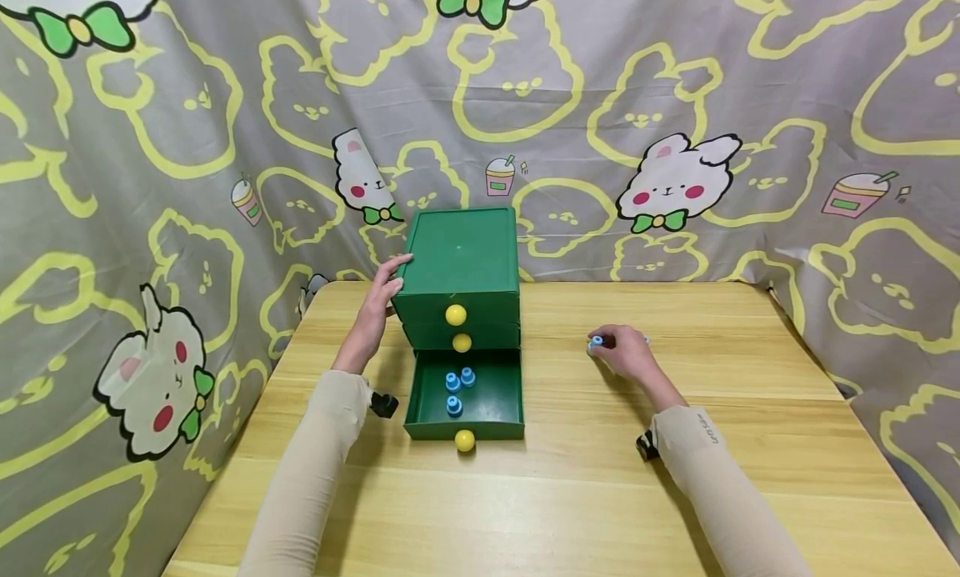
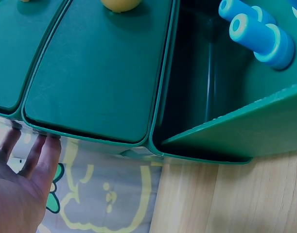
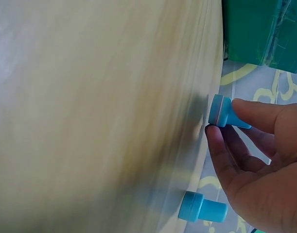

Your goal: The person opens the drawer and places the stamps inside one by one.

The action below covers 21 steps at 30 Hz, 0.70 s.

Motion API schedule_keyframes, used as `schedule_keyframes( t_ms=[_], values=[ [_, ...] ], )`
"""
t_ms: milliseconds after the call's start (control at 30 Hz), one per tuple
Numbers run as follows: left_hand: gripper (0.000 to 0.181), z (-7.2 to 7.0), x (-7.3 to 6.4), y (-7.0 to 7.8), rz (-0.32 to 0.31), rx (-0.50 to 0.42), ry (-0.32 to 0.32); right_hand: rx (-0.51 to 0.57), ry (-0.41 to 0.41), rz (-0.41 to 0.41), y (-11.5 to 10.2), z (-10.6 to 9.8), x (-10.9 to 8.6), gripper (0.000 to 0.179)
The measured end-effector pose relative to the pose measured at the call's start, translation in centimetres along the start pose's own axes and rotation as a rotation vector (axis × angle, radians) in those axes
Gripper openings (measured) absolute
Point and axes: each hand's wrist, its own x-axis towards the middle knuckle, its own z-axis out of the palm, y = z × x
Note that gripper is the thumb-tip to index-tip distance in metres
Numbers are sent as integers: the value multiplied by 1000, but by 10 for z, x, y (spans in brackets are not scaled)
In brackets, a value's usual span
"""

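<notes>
A green drawer cabinet (image 1: 461, 252) with yellow ball knobs stands on the table, its bottom drawer (image 1: 495, 430) pulled out. My left hand (image 1: 367, 331) rests its fingertips against the cabinet's left side, fingers fairly straight in the left wrist view. Three small blue stamps (image 1: 454, 406) stand in the front drawer, toward its left. Right of the cabinet, my right hand (image 1: 628, 353) pinches another blue stamp (image 3: 218, 110) between thumb and fingers, close to the tabletop. One more blue stamp (image 3: 201, 207) is near that hand in the right wrist view, mostly hidden behind it from the head.
The wooden table (image 1: 570, 494) extends in front of the cabinet and to its right. A patterned grey curtain (image 1: 555, 77) hangs behind and at both sides. The two upper drawers, with a yellow knob (image 1: 456, 314) on the top one, are closed.
</notes>
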Motion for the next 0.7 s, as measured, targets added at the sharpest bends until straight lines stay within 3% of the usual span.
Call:
schedule_keyframes(
  t_ms=[700],
  values=[
    [51, 0, -3, 2, 1, -4, 6, 37, 31, -32, -13, 0, -6, 32]
  ],
)
